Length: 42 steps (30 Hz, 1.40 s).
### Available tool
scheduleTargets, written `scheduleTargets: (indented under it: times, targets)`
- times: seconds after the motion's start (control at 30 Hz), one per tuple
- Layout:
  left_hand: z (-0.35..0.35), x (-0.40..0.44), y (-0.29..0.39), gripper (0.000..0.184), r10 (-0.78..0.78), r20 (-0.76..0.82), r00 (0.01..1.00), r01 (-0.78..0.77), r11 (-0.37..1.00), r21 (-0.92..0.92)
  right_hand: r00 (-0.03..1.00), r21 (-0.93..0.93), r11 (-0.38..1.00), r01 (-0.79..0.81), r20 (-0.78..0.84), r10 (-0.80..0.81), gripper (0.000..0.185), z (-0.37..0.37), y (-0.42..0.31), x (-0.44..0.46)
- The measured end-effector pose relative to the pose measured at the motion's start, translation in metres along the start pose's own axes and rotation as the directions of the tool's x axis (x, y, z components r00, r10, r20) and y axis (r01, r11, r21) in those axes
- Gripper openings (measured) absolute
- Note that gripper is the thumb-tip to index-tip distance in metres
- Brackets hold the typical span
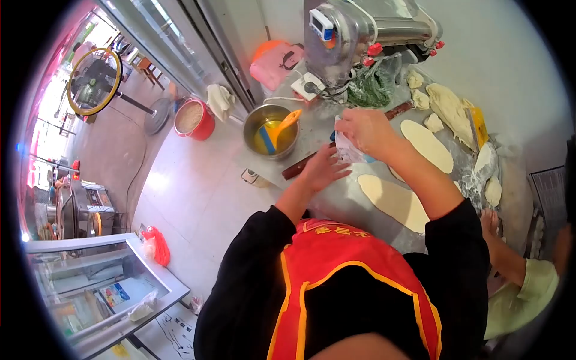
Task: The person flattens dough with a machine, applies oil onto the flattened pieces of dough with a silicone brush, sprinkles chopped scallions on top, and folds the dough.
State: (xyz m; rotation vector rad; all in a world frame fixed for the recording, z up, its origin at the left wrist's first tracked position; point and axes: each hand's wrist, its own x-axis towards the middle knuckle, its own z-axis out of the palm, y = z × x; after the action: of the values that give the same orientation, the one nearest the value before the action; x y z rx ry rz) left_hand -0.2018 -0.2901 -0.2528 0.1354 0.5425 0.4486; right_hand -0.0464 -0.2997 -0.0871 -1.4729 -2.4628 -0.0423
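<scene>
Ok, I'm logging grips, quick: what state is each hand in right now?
Left hand: open, fingers spread, no grip visible.
Right hand: closed, holding a bag.

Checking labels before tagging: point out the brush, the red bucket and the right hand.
Brush (276,129): head view, orange body near the bristles.
Red bucket (206,127): head view, outer wall.
Right hand (371,130): head view, back of the hand.
</scene>
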Motion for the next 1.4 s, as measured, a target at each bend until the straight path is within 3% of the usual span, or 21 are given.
scheduleTargets:
  times: [0.07, 0.1, 0.13, 0.17, 0.2, 0.23, 0.27, 0.3, 0.33, 0.37, 0.4, 0.47, 0.57, 0.67, 0.7, 0.93, 0.97, 1.07, 1.17, 1.3, 1.4]
  targets:
    - [-0.019, 0.015, -0.015, 0.045, 0.01, 0.246, 0.969, 0.0, 0.999, -0.042, 0.999, -0.048, 0.998, 0.029, -0.024, -0.03, 0.011, 0.0, -0.013, -0.005]
    - [-0.012, 0.01, -0.018, 0.041, 0.072, 0.254, 0.965, -0.074, 0.997, -0.001, 0.996, -0.094, 0.994, 0.057, -0.057, -0.062, 0.012, 0.001, -0.013, -0.008]
    - [-0.004, 0.003, -0.021, 0.038, 0.17, 0.25, 0.953, -0.184, 0.982, 0.033, 0.953, -0.049, 0.991, 0.124, -0.274, -0.133, 0.014, 0.006, -0.011, -0.011]
    - [-0.003, 0.003, -0.022, 0.034, 0.221, 0.321, 0.921, -0.22, 0.975, -0.039, 0.938, -0.074, 0.99, 0.122, -0.319, -0.14, 0.012, 0.004, -0.014, -0.01]
    - [-0.02, 0.025, -0.027, 0.034, 0.263, 0.323, 0.909, -0.245, 0.965, -0.095, 0.945, -0.082, 0.99, 0.111, -0.299, -0.131, 0.013, 0.016, -0.007, -0.021]
    - [-0.002, -0.002, -0.02, 0.034, 0.355, 0.472, 0.807, -0.351, 0.931, -0.1, 0.991, -0.054, 0.997, 0.045, -0.12, -0.051, 0.012, 0.011, -0.005, -0.033]
    - [-0.02, 0.012, -0.024, 0.033, 0.363, 0.363, 0.858, -0.338, 0.932, -0.133, 0.966, 0.088, 0.991, 0.096, -0.249, -0.072, 0.008, 0.017, -0.005, -0.041]
    - [-0.015, 0.008, -0.024, 0.03, 0.421, 0.415, 0.807, -0.361, 0.907, -0.218, 0.984, 0.003, 0.998, 0.06, -0.168, -0.059, 0.008, 0.026, 0.0, -0.054]
    - [-0.029, 0.027, -0.028, 0.028, 0.443, 0.411, 0.797, -0.37, 0.895, -0.247, 0.948, -0.024, 0.986, 0.168, -0.27, -0.168, 0.012, 0.029, -0.002, -0.061]
    - [-0.029, 0.019, -0.025, 0.025, 0.391, 0.285, 0.875, -0.333, 0.914, -0.232, 0.924, -0.023, 0.981, 0.19, -0.333, -0.187, 0.014, 0.033, -0.001, -0.066]
    - [-0.02, -0.01, -0.021, 0.025, 0.384, 0.282, 0.879, -0.35, 0.922, -0.164, 0.909, -0.11, 0.955, 0.277, -0.293, -0.297, 0.019, 0.038, 0.016, -0.066]
    - [-0.035, -0.011, -0.023, 0.026, 0.427, 0.236, 0.873, -0.375, 0.897, -0.234, 0.915, -0.043, 0.952, 0.302, -0.266, -0.302, 0.018, 0.017, -0.028, -0.055]
    - [-0.036, -0.039, -0.021, 0.028, 0.517, 0.102, 0.85, -0.465, 0.826, -0.318, 0.954, -0.039, 0.954, 0.298, -0.025, -0.3, 0.021, 0.022, -0.033, -0.034]
    - [-0.049, -0.063, -0.021, 0.028, 0.575, 0.098, 0.812, -0.536, 0.802, -0.264, 0.879, 0.022, 0.901, 0.434, 0.209, -0.428, 0.037, 0.057, -0.014, -0.017]
    - [-0.041, -0.085, -0.024, 0.029, 0.586, 0.091, 0.805, -0.559, 0.802, -0.211, 0.832, -0.014, 0.891, 0.454, 0.365, -0.418, 0.021, 0.046, -0.036, -0.004]
    - [-0.063, -0.088, -0.034, 0.032, 0.624, -0.054, 0.78, -0.617, 0.75, -0.238, 0.712, 0.213, 0.779, 0.59, 0.319, -0.626, 0.023, 0.06, -0.105, 0.041]
    - [-0.063, -0.09, -0.039, 0.035, 0.714, 0.075, 0.696, -0.681, 0.689, -0.249, 0.694, 0.238, 0.762, 0.602, 0.317, -0.647, 0.023, 0.062, -0.115, 0.046]
    - [-0.044, -0.131, -0.067, 0.03, 0.897, 0.018, 0.441, -0.861, 0.418, 0.288, 0.651, 0.323, 0.726, 0.607, 0.321, -0.688, 0.024, 0.065, -0.141, 0.059]
    - [-0.022, -0.165, -0.096, 0.026, 0.974, 0.1, 0.201, -0.665, 0.061, 0.744, 0.628, 0.427, 0.712, 0.557, 0.344, -0.698, 0.025, 0.068, -0.162, 0.067]
    - [-0.027, -0.195, -0.097, 0.03, 0.937, 0.335, 0.099, -0.43, -0.264, 0.864, 0.611, 0.603, 0.711, 0.361, 0.422, -0.669, 0.026, 0.075, -0.187, 0.073]
    - [-0.04, -0.195, -0.089, 0.029, 0.893, 0.433, 0.124, -0.427, -0.346, 0.835, 0.598, 0.709, 0.693, 0.126, 0.504, -0.624, 0.027, 0.084, -0.199, 0.076]
